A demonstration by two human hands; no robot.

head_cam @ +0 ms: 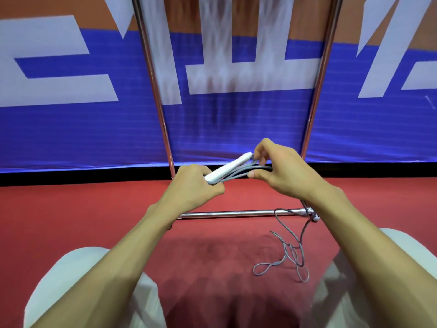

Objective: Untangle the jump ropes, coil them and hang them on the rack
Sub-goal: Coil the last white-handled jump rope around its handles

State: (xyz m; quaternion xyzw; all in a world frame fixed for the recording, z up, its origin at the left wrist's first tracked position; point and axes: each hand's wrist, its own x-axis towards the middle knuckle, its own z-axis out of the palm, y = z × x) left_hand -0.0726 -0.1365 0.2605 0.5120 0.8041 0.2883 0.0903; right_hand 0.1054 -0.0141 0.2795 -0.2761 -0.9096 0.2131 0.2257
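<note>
Grey jump rope (241,173) is only part coiled: a few loops are bunched along its white handle (227,167), held up just above the rack's bottom bar (231,213). The left hand (196,185) is clamped round the near end of the handle and loops together. The right hand (281,171) pinches the far end of the loops between thumb and fingers. The risk, I reckon, is the loose tail (291,252). It drops from under the right wrist, crosses the bottom bar near its right end and lies in a twisted heap on the red floor (94,209) on the near side of the bar. Pull the next loop in fast and those twists could cinch into a knot, or the cord could catch on the bar or the small fitting at its right end. The loops could also spring out if either hand lets go to sort that out. I can't spot the second handle anywhere. The two chrome uprights (156,91) rise from the bar's ends, with a blue banner (71,129) just behind them. The person's knees in white (71,280) sit on the near side of the bar, either side of the heap.
</note>
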